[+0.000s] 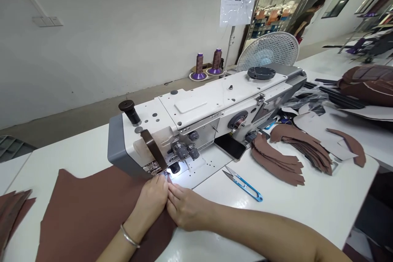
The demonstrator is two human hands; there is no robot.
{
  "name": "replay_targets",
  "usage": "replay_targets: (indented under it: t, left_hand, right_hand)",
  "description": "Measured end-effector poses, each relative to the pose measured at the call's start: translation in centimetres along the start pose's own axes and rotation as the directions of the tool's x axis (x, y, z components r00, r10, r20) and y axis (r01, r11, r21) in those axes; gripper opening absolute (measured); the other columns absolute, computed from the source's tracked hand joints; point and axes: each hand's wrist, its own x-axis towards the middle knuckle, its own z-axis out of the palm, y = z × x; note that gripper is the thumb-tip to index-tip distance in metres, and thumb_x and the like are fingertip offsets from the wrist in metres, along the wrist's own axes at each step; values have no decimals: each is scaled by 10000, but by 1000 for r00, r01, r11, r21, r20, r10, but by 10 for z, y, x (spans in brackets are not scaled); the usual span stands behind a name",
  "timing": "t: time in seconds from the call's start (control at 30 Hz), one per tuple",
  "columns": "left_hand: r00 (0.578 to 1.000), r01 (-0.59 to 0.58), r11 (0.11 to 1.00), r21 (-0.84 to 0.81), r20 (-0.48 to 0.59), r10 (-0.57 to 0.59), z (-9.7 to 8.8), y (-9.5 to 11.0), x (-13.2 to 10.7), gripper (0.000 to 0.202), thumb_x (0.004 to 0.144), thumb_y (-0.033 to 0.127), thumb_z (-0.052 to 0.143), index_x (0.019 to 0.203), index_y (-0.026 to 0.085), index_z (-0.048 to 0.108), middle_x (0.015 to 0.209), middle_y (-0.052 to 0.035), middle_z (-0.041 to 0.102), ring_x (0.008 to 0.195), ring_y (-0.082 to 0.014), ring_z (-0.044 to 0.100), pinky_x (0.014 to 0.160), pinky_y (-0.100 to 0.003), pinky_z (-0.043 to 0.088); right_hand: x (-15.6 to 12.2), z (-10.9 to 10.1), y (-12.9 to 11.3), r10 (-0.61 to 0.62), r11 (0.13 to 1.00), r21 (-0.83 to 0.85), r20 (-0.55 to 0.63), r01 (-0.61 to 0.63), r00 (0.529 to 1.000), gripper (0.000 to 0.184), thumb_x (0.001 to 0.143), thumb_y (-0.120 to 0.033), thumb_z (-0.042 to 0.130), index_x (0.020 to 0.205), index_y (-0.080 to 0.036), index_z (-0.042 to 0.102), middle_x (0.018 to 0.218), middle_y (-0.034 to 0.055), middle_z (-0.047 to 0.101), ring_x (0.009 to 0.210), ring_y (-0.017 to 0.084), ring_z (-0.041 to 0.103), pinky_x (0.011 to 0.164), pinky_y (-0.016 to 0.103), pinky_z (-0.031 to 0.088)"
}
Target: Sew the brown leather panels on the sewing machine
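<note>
The cloth (89, 208) lies on the surface (276, 204), left and near, its right edge running beneath the lit left end of the machine (196, 106). The right hand (188, 209) pinches that edge between thumb and fingers; the left hand (156, 193) is bunched against it, fingers together, though the machine's head and the glare hide its fingertips, so whether it pinches too I cannot tell. Both hands sit so close to the working end that a fingertip could be caught if either creeps a little farther in. Uneven pulling is the likelier fault: should one hand drag harder than the other, the edge could skew or pucker. The broad part spreading left could tug as well, its weight resisting each turn. The bangle (129, 237) on the left wrist might rub or snag the cloth. To the right, the snips (236, 179) lie with blades parted, pointing at the machine; a careless swing of the right forearm could knock them into the phone (230, 146).
</note>
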Motion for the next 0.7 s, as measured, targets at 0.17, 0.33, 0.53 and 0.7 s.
replay_targets:
  t: [0.17,0.33,0.53,0.7]
  left_hand:
    - [967,194,980,-53,178,-182,-3,5,5,199,844,21,457,794,155,596,781,-45,616,719,-217,613,589,-316,511]
    - [886,387,914,-122,322,-333,-4,11,11,210,864,35,444,817,149,614,844,-60,635,804,-208,627,721,-329,534]
    - [857,474,861,-186,325,-401,-5,19,11,244,865,39,401,898,126,626,868,-74,636,854,-204,613,843,-353,511]
    - [859,477,848,-230,324,-396,-2,20,8,284,877,63,363,900,143,634,876,-72,643,850,-202,612,830,-351,503]
  right_hand:
    - [1,0,-5,42,997,-60,-100,-48,994,256,855,-105,451,983,34,623,1003,260,668,988,338,648,935,497,477]
    - [2,-2,-8,47,994,-95,-166,-63,985,224,833,-101,457,906,-1,643,921,225,693,888,308,678,868,449,518]
    - [5,-6,-13,62,995,-63,-164,-74,984,233,798,-90,445,862,6,647,868,250,686,810,317,684,776,454,535]
    - [1,-4,-22,45,995,-85,-114,-55,992,246,798,-106,453,901,16,640,905,279,679,825,338,683,712,465,537]
